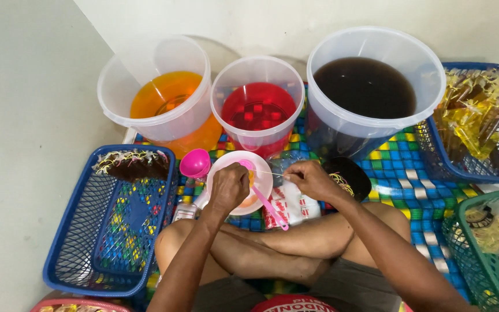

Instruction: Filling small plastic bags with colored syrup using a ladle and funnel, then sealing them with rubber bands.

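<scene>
head view: the left hand (228,186) is pinching a small orange-filled bag (251,178) over the pale bowl (259,164), at six o'clock from the red bucket (257,103). the right hand (313,179), fingers closed, is pulling a thin string (270,173) toward three o'clock.

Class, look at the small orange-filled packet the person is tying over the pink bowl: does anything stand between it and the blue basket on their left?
Nothing visible does. The left hand pinches the small orange-filled packet over the round pink plastic bowl. The blue plastic mesh basket sits apart to the left; only the pink plastic funnel stands near that path, farther back.
</scene>
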